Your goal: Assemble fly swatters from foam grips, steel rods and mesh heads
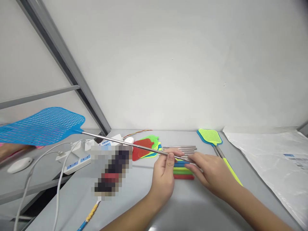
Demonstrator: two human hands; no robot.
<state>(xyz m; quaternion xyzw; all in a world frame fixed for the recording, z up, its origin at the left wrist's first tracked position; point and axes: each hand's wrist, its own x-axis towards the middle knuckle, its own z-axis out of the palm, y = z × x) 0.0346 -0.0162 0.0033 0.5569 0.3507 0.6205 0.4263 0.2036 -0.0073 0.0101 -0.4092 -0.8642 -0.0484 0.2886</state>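
Note:
A blue fly swatter (55,125) with a mesh head and thin metal rod slants across the view, its head at the far left. My left hand (163,176) is closed around the rod near its right end, thumb on top. My right hand (211,170) pinches the rod's tip, partly hiding it. Under my hands lie several coloured grip tubes (184,172), blue, green and red. Behind them are loose metal rods (190,148). Loose swatter heads, a red one (143,149) on top and a green one (151,140), are stacked left of the rods.
At right lie long-handled fly swatters (211,136) and a white plastic bag (267,154). Left are a blurred-out object (112,175), a power strip (79,163) with white cables (61,179), and a white mouse-like object (20,165). Another person's hand (14,151) shows at the left edge.

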